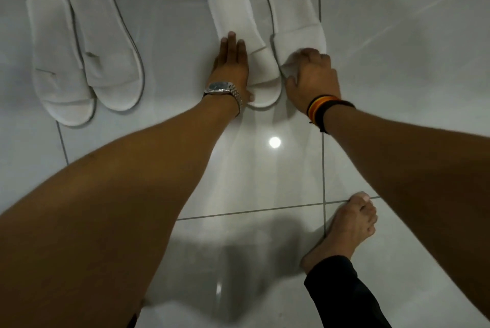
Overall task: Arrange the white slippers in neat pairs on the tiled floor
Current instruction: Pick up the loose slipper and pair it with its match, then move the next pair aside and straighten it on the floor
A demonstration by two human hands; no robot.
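Note:
Two pairs of white slippers lie on the glossy tiled floor (265, 168). At the left, one slipper (57, 62) and its mate (106, 43) lie side by side, touching, toes toward me. In the middle, my left hand (233, 62), with a watch on its wrist, lies flat along the left edge of a slipper (238, 17), thumb at its toe. My right hand (310, 75), with a banded wrist strap, is closed on the toe band of the neighbouring slipper (289, 3), which lies farther from me than its mate.
My bare right foot (344, 226) stands on the tiles at the lower right, below a dark trouser leg (342, 293). Dark grout lines cross the floor. A ceiling light reflects as a bright spot (274, 142) between my forearms.

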